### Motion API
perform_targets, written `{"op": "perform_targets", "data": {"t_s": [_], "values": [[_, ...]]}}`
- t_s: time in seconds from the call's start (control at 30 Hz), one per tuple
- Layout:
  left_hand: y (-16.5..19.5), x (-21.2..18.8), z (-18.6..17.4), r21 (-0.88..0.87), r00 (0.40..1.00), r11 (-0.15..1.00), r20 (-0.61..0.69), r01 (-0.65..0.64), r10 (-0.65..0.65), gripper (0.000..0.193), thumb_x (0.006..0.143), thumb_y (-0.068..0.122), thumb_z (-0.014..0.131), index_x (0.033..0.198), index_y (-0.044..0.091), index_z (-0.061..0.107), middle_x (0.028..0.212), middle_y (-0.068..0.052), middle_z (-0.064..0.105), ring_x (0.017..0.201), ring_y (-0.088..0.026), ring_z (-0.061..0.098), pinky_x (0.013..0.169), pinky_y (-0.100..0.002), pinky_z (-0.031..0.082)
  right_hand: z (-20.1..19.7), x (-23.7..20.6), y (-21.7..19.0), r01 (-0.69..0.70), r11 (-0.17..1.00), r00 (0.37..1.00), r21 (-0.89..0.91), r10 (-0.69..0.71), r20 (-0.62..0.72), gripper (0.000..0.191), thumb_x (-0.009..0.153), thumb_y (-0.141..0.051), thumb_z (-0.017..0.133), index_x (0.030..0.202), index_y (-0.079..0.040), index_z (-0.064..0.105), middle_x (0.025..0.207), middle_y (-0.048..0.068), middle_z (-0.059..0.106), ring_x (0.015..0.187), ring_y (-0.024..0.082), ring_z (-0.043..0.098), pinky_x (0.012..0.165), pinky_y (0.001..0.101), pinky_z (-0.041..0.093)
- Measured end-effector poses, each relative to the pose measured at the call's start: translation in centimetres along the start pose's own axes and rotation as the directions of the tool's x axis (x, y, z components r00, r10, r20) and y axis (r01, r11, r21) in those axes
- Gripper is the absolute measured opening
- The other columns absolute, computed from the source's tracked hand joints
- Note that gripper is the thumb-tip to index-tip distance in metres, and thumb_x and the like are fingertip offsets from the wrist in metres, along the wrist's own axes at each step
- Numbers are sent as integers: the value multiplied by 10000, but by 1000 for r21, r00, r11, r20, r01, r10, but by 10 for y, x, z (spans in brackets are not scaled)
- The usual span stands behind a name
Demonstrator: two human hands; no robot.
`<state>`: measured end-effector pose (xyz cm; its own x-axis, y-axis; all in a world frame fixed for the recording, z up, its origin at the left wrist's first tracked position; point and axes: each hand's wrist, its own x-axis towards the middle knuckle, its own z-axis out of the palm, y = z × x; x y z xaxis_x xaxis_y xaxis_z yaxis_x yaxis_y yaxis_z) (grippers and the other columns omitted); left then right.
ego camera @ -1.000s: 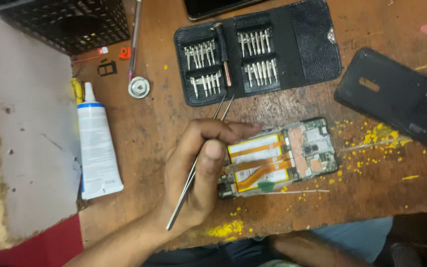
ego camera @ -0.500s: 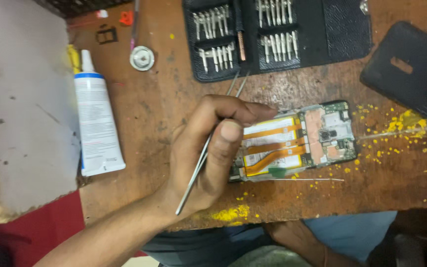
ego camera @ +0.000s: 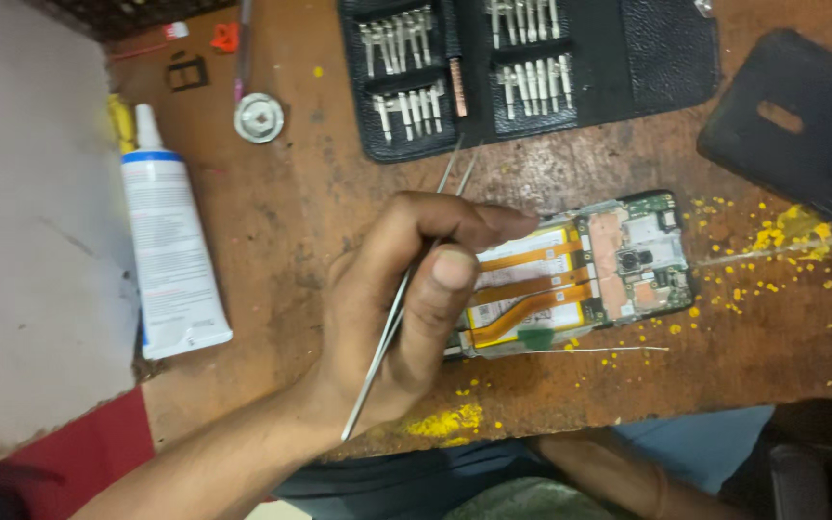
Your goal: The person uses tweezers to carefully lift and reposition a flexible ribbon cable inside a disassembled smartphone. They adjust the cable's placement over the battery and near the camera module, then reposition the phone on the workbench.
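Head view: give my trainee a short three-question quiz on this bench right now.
1. True or false: the left hand holds metal tweezers.
2. What lies at the left of the opened phone: A) a white tube, B) a hammer, C) a cup?
3. Which colour are the flat cables across the phone's battery?

Key: 1 true. 2 A. 3 orange. The right hand is out of view; the black bit case lies open beyond the phone.

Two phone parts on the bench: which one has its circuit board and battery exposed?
The opened phone beside the left hand; the black back cover at far right shows only plain plastic.
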<state>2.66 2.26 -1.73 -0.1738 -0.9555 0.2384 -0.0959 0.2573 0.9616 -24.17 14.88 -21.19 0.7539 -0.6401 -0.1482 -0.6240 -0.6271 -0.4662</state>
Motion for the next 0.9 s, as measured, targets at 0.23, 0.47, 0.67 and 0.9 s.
{"op": "perform_targets", "data": {"t_s": [0.23,0.47,0.67,0.9], "values": [[-1,-2,0,24,1000,1000,7,5,-5,466,1190,468,371,1204,20,496,1242,-182,714,1110,-217,750,942,-326,635,-7,-4,-2,-42,998,999,50,41,19,344,880,-175,587,1195,-109,709,1181,110,687,1127,286,647,947,447,508],[3,-1,1,40,1000,999,22,2,-3,465,1200,476,368,1214,27,492,1236,-178,720,1090,-220,770,914,-310,652,2,-6,-8,-65,995,998,77,63,25,352,908,-194,557,1215,-124,714,1186,77,698,1129,245,661,942,411,523],[4,2,5,202,991,970,45,-135,129,386,1154,408,475,1139,27,538,1176,-181,737,1001,-227,784,840,-294,647,10,-13,-9,-103,986,994,132,98,42,362,932,-211,531,1232,-136,718,1191,49,707,1130,210,673,938,381,536],[10,11,8,372,864,788,321,-491,387,266,974,186,757,1056,-9,596,1124,-206,722,1015,-328,713,876,-450,567,-22,-21,-7,-545,397,832,738,364,419,376,960,-230,501,1253,-151,722,1196,17,717,1131,169,687,932,344,551]]}}
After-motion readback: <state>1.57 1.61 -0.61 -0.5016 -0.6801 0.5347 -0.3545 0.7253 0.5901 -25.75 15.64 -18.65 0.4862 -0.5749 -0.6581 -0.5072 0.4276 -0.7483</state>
